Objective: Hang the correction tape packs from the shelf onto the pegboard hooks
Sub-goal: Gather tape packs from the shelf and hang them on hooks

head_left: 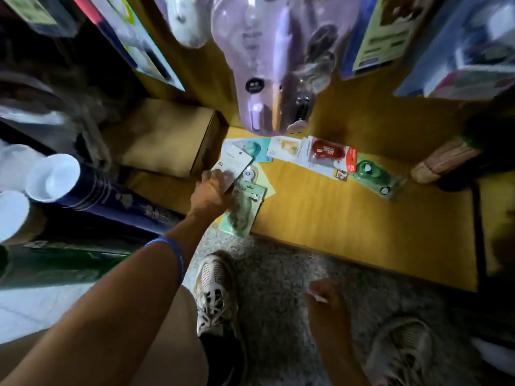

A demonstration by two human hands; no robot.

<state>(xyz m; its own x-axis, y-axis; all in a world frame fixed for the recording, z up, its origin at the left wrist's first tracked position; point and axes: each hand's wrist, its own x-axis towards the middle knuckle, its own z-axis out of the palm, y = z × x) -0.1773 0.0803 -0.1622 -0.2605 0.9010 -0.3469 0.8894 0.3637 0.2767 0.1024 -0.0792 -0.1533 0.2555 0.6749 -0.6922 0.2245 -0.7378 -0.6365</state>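
left hand pinching a white-carded correction tape pack at the left end of the yellow shelf; right hand low and clear of it.

left fingers curl round the pack's lower end, card tilted up off the shelf, right beside a cardboard box. under and just past the hand lies a green panda-print pack, hanging a bit over the shelf's front edge. more packs lie flat in a loose row toward the back: a pale teal one, an orange-tinted one, a red pack on top of white cards, a green pack furthest right. right hand is blurred above the speckled floor, fingers loosely curled; cannot tell if it holds anything. a blurred lilac blister pack hangs close to the camera overhead. blue wristband on the left forearm.
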